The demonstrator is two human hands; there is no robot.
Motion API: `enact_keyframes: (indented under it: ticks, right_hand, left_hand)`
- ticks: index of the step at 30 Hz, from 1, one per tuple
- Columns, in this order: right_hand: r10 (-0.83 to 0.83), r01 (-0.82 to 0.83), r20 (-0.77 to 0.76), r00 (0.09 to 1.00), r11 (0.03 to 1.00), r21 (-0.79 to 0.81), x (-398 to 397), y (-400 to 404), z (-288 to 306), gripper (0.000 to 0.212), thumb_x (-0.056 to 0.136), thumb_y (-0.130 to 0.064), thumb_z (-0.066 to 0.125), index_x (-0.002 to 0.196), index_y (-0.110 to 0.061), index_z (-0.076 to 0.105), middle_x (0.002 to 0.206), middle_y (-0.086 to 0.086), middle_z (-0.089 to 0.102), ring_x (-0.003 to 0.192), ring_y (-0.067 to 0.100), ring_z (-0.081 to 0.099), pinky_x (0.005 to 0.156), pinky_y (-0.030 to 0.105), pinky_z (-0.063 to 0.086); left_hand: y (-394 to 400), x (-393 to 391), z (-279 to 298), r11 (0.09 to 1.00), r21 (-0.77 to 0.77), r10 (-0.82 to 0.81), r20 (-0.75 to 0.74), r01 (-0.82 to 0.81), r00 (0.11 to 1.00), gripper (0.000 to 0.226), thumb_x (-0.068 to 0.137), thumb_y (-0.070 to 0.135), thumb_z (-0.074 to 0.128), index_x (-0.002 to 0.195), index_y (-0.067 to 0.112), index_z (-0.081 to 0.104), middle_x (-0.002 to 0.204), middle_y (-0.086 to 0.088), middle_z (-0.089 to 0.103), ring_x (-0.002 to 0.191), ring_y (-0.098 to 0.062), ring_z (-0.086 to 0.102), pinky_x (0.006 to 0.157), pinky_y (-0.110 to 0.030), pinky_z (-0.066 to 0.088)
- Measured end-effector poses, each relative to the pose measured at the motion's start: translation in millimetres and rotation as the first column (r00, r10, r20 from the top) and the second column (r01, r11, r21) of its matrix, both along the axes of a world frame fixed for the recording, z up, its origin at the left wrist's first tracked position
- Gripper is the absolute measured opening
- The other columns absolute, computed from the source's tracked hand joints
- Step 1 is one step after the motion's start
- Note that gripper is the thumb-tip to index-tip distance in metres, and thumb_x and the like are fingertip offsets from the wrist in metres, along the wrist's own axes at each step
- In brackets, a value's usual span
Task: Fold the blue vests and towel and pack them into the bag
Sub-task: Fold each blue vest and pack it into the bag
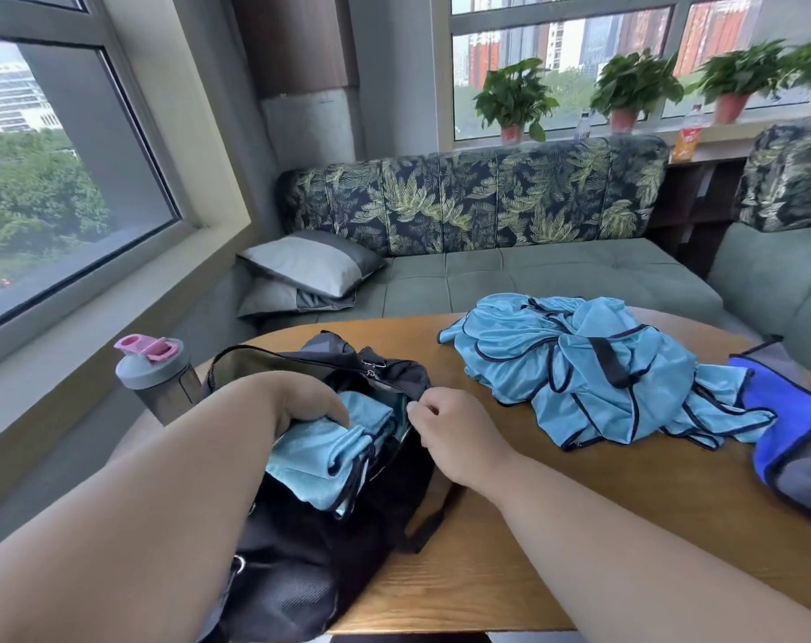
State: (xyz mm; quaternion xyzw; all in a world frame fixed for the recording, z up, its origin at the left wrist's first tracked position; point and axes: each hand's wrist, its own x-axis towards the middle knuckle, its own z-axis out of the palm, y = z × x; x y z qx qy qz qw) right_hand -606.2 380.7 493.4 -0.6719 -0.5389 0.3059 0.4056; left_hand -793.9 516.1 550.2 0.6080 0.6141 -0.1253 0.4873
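A black bag (310,559) lies open on the wooden table (556,526) at the near left. A folded light blue vest (310,461) sticks halfway out of its mouth. My left hand (301,401) grips the top of that vest inside the opening. My right hand (450,433) pinches the bag's right rim and holds it open. A loose heap of light blue vests (579,368) with dark trim lies on the table's far right. The blue and grey towel (793,438) lies at the right edge.
A grey shaker bottle (160,378) with a pink lid stands left of the bag by the window ledge. A green sofa (533,280) with leaf-print backrest and grey cushions (306,266) sits behind the table. Potted plants line the far sill.
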Motion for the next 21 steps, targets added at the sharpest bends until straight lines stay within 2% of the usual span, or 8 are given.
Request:
enact_keyframes:
  ticks: [4,7,8,11,13,16,18,21]
  right_hand:
    - [0.064,-0.058,-0.266,0.962,0.998,0.031,5,-7,17,0.034,0.101,-0.030,0.055,0.069,-0.018,0.053,0.063,-0.005,0.059,0.065,0.017,0.049,0.065,0.035,0.041]
    - [0.110,-0.087,-0.349,0.931,0.993,0.080,7,-8,25,0.035,0.102,-0.028,0.055,0.068,-0.020,0.052,0.063,-0.005,0.058,0.068,0.014,0.052,0.067,0.031,0.044]
    - [0.116,-0.091,-0.365,0.924,0.992,0.087,7,-8,27,0.035,0.102,-0.027,0.055,0.068,-0.020,0.052,0.063,-0.005,0.058,0.067,0.013,0.054,0.068,0.030,0.044]
    - [0.132,-0.112,-0.362,0.923,0.991,0.077,7,-11,26,0.037,0.103,-0.025,0.055,0.067,-0.021,0.052,0.063,-0.005,0.059,0.067,0.013,0.055,0.067,0.028,0.045]
    - [0.135,-0.119,-0.358,0.924,0.991,0.066,7,-15,21,0.038,0.104,-0.024,0.056,0.066,-0.021,0.052,0.063,-0.006,0.058,0.066,0.012,0.055,0.065,0.025,0.045]
    - [0.120,-0.103,-0.391,0.912,0.993,0.067,9,-23,14,0.038,0.105,-0.024,0.056,0.067,-0.020,0.051,0.067,-0.003,0.055,0.066,0.010,0.056,0.063,0.023,0.045]
    - [0.101,-0.081,-0.422,0.901,0.995,0.066,9,-28,11,0.037,0.105,-0.025,0.057,0.069,-0.019,0.052,0.068,-0.002,0.055,0.065,0.008,0.056,0.064,0.023,0.045]
    - [0.080,-0.061,-0.440,0.894,0.996,0.058,6,-35,9,0.037,0.103,-0.029,0.058,0.067,-0.024,0.054,0.068,-0.004,0.058,0.069,0.011,0.057,0.068,0.027,0.046]
  left_hand:
    - [13,15,9,0.995,-0.068,0.087,0.239,-0.072,0.967,0.022,0.095,0.012,0.054,0.090,-0.001,0.071,0.088,-0.022,0.073,0.067,-0.031,0.070,0.066,-0.035,0.059]
    - [14,28,5,0.991,-0.089,0.124,0.346,-0.100,0.930,0.031,0.097,0.007,0.048,0.088,-0.003,0.076,0.091,-0.022,0.075,0.070,-0.031,0.074,0.060,-0.032,0.061]
    - [13,31,-1,0.993,-0.069,0.112,0.327,-0.094,0.938,0.028,0.096,0.007,0.049,0.091,-0.003,0.075,0.092,-0.022,0.076,0.074,-0.031,0.075,0.063,-0.031,0.061]
    - [6,41,-18,0.999,0.014,0.044,0.177,-0.047,0.983,0.021,0.091,0.014,0.060,0.104,0.000,0.069,0.100,-0.020,0.074,0.093,-0.035,0.072,0.085,-0.037,0.055]
    - [2,49,-25,0.996,0.088,-0.018,0.110,0.009,0.994,0.016,0.092,0.021,0.062,0.098,0.007,0.068,0.091,-0.015,0.072,0.077,-0.029,0.067,0.078,-0.033,0.051]
    - [-8,64,-21,0.993,0.114,-0.036,0.153,0.018,0.988,0.023,0.093,0.027,0.057,0.087,0.010,0.070,0.076,-0.009,0.073,0.057,-0.022,0.065,0.063,-0.026,0.049]
    - [-12,70,-17,0.987,0.159,-0.040,0.163,0.014,0.986,0.023,0.091,0.025,0.057,0.082,0.010,0.071,0.074,-0.009,0.073,0.057,-0.023,0.065,0.065,-0.028,0.050]
    - [-14,77,-21,0.952,0.289,-0.123,0.072,0.098,0.990,0.017,0.092,0.019,0.055,0.088,0.012,0.070,0.090,-0.011,0.073,0.074,-0.024,0.062,0.076,-0.037,0.052]
